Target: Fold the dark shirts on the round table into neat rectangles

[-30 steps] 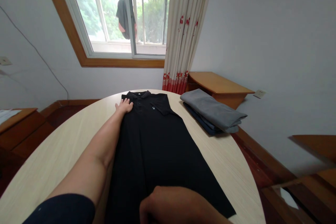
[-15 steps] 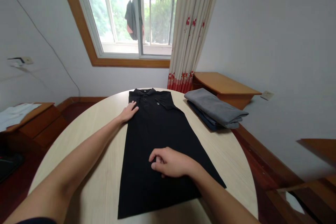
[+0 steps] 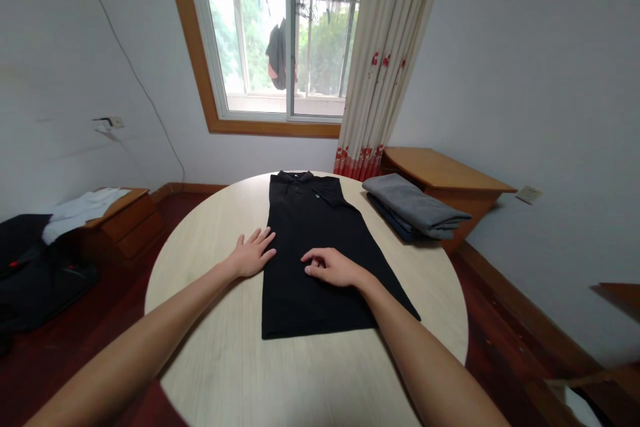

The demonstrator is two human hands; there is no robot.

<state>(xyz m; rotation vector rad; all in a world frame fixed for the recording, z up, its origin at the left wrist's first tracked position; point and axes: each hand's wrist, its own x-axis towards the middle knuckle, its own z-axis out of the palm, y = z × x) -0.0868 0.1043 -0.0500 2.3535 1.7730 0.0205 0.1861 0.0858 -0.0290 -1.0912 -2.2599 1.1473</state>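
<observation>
One black polo shirt (image 3: 325,237) with pale chest logo is spread beneath the loosely curled, empty right hand (image 3: 334,267), its edge touched by the splayed, empty left hand (image 3: 253,254). Right of both, one folded grey garment (image 3: 417,203) is stacked on navy clothing (image 3: 394,219); left, one nightstand (image 3: 123,227) is seen, contents hidden.

The black shirt (image 3: 313,227), partly hidden by the right hand (image 3: 334,267), bears an illegibly small mark (image 3: 317,195).

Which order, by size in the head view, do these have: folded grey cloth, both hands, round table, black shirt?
1. Round table
2. Black shirt
3. Folded grey cloth
4. Left hand and right hand: too alike to rank
</observation>
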